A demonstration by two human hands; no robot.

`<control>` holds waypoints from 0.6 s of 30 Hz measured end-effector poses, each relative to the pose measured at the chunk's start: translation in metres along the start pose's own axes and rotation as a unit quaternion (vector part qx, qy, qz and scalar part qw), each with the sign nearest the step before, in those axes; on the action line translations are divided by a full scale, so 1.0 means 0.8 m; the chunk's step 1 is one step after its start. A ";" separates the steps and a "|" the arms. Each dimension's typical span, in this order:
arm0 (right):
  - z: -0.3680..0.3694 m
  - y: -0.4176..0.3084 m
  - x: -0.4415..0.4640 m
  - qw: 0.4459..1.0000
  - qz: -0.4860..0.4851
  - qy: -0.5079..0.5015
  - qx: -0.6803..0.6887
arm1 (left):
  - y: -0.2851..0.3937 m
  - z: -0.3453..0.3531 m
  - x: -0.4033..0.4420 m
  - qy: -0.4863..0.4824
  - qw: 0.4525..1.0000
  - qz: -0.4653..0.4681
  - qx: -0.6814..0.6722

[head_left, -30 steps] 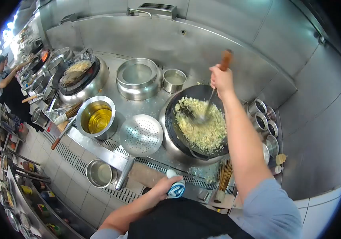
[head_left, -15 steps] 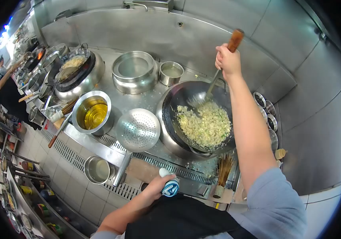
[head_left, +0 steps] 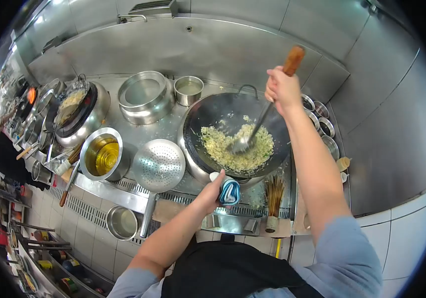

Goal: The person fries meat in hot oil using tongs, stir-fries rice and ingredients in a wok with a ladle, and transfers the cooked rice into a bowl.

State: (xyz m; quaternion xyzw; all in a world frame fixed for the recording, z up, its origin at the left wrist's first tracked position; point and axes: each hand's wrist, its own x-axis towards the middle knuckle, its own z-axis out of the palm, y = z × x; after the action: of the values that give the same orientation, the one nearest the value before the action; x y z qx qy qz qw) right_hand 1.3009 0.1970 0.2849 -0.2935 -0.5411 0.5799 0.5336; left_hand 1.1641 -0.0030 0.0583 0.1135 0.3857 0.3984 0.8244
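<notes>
My right hand (head_left: 283, 90) is closed around the shaft of a wok ladle (head_left: 261, 121), just below its wooden grip. The ladle's metal bowl is down in chopped, pale-yellow fried rice (head_left: 213, 144) with green bits, inside a large dark wok (head_left: 213, 107). Folded in my left hand (head_left: 210, 197) is a blue-and-white striped cloth (head_left: 230, 192), held at the wok's near rim. Whether the cloth grips the wok's near handle is hidden. Another loop handle (head_left: 248, 88) shows at the far rim.
Left of the wok are a perforated strainer (head_left: 159, 161), a pot of yellow oil (head_left: 87, 154), steel pots (head_left: 143, 107) and a second wok station (head_left: 96, 111). A bamboo brush (head_left: 274, 191) stands front right, seasoning bowls (head_left: 330, 145) behind it. Far left, a person (head_left: 4, 154) works.
My left hand has moved with the cloth up to the wok's near rim. The ladle has come nearer through the rice, and my view has shifted to the right.
</notes>
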 end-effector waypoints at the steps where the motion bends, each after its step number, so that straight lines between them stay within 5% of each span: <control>1: 0.009 -0.017 -0.027 1.000 0.000 0.000 0.000 | 0.002 0.002 0.011 0.007 1.000 0.001 0.006; 3: 0.018 -0.034 -0.095 0.995 -0.079 0.040 -0.047 | 0.006 0.011 0.026 0.060 0.998 -0.002 0.028; 4: 0.016 0.005 -0.106 0.986 -0.053 0.140 -0.073 | 0.001 0.008 0.036 0.070 0.997 -0.004 0.041; 6: -0.022 0.071 -0.101 0.993 -0.093 0.068 -0.038 | -0.007 0.003 0.054 0.090 0.994 -0.009 0.067; 9: -0.063 0.010 -0.082 0.987 -0.081 0.135 0.017 | -0.006 0.002 0.049 0.123 0.992 -0.014 0.037; 12: -0.101 -0.052 -0.114 0.966 -0.190 0.174 -0.007 | 0.002 -0.001 0.039 0.104 0.994 -0.023 0.016; 15: -0.111 0.064 -0.109 0.934 -0.213 0.278 0.074 | 0.005 -0.009 0.066 0.114 0.993 -0.038 0.007; 18: -0.105 0.051 -0.057 0.966 -0.072 0.201 0.145 | 0.005 -0.012 0.085 0.111 0.993 -0.044 0.014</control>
State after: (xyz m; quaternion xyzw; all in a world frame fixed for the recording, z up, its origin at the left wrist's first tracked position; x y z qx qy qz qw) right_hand 1.3774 0.1867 0.2153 -0.2838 -0.3526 0.5411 0.7088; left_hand 1.1814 0.0487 0.0170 0.0630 0.4854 0.3667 0.7912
